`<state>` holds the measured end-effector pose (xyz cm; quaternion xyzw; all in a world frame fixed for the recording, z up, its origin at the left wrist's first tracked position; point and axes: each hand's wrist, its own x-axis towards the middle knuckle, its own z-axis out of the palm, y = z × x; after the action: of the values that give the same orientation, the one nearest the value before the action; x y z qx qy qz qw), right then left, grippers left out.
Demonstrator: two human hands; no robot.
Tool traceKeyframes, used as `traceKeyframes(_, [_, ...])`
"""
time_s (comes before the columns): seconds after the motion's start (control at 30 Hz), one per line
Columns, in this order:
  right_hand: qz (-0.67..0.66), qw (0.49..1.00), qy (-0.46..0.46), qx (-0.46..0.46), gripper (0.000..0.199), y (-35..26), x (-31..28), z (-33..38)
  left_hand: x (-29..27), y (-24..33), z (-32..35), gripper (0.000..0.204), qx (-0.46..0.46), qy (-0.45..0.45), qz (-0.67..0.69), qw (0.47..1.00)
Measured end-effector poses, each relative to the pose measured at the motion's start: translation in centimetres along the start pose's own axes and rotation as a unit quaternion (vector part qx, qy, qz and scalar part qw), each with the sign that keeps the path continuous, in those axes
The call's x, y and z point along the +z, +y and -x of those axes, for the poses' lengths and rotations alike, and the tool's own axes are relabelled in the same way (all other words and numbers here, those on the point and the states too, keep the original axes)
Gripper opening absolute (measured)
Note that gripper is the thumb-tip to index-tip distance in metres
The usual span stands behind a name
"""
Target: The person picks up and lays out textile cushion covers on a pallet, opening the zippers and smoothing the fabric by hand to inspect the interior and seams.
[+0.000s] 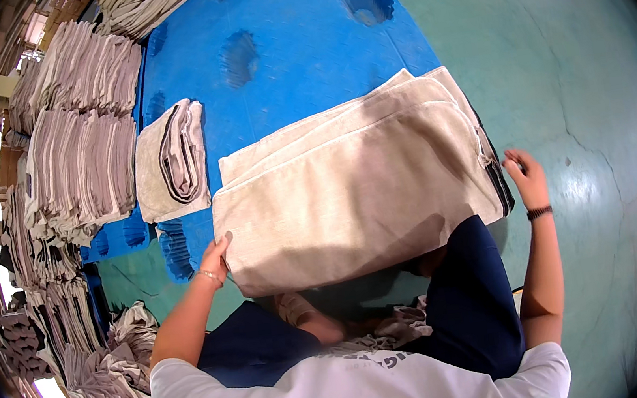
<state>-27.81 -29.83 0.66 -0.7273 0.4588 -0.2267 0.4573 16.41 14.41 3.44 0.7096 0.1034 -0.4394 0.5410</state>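
Observation:
A stack of beige cloth pieces (350,195) lies folded across the front of the blue platform, its near edge hanging over toward my knees. My left hand (216,261) grips the near left corner of the top cloth, thumb on its upper face. Dark trim shows along the right edge of the stack. Just beyond that edge is my right hand (529,177), fingers loosely bent with a gap at the thumb, and no cloth visible in it. A smaller folded bundle of beige cloth (171,165) with a dark edge rests to the left.
The blue platform (292,51) has several round hollows. Tall piles of folded cloth (84,164) line its left side, and more loose cloth (110,384) is heaped at the lower left. Green floor (560,90) stretches along the right. Shelving stands at the far left.

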Motion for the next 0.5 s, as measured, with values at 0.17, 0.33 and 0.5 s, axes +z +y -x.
traceKeyframes(0.17, [0.242,0.966,-0.089,0.016,0.049,-6.0,5.1,-3.1,0.4,2.5,-1.0,0.049,-0.019,0.014,0.005,1.000])
traceKeyframes(0.33, [0.079,0.997,-0.011,-0.001,0.044,-4.2,4.3,-3.3,0.3,5.7,-0.1,0.047,0.154,-0.078,0.026,0.985])
traceKeyframes(0.5, [0.021,0.997,0.035,0.066,0.041,-3.8,3.9,-3.7,2.4,6.6,-3.8,0.039,0.208,0.032,0.028,0.977])
